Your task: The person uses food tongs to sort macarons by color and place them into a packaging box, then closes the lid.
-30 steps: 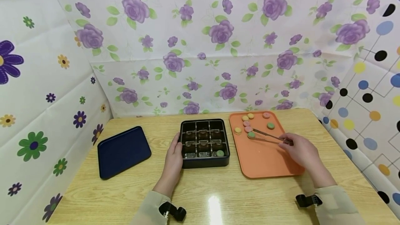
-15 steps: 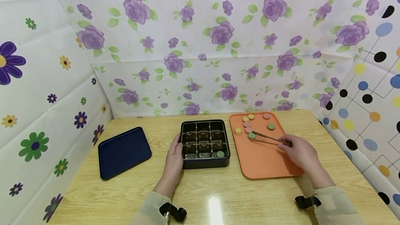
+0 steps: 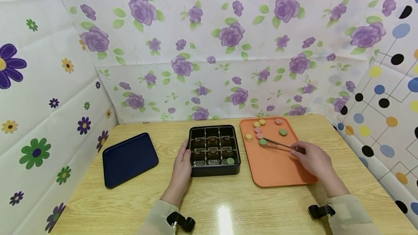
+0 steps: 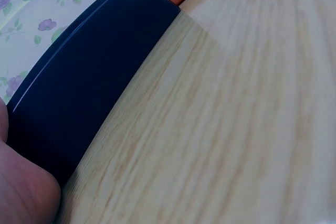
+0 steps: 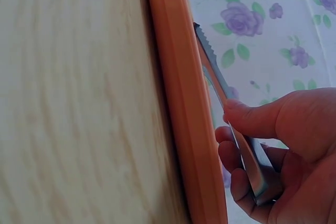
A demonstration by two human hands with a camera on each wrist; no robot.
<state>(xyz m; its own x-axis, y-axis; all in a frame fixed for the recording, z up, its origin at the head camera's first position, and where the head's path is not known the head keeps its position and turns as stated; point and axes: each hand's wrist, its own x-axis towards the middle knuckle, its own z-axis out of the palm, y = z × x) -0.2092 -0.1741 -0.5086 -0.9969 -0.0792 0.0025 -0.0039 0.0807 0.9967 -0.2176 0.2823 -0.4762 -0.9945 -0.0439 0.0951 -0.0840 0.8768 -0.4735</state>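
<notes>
Your right hand (image 3: 313, 160) pinches a pair of metal tongs (image 3: 281, 145), thumb and fingers (image 5: 247, 121) pressed on the two blades; the toothed tips close on a green macaron (image 3: 262, 141) that lies on the orange tray (image 3: 277, 169). Six more macarons sit toward the tray's far end: three yellow, two pink and one green (image 3: 283, 132). The near half of the tray is bare.

Your left hand (image 3: 181, 168) rests against the left wall of the black nine-compartment box (image 3: 213, 169), fingers straight along it. One green macaron (image 3: 230, 161) lies in the box's near right compartment; the other cells show only ribbed liners.

The box stands just beside the tray's left rim, with a narrow gap between them. A dark blue tray (image 3: 128, 159) with rounded corners lies well apart to the left. The table (image 3: 228, 206) is pale wood grain, glossy, with open room in front of you.
</notes>
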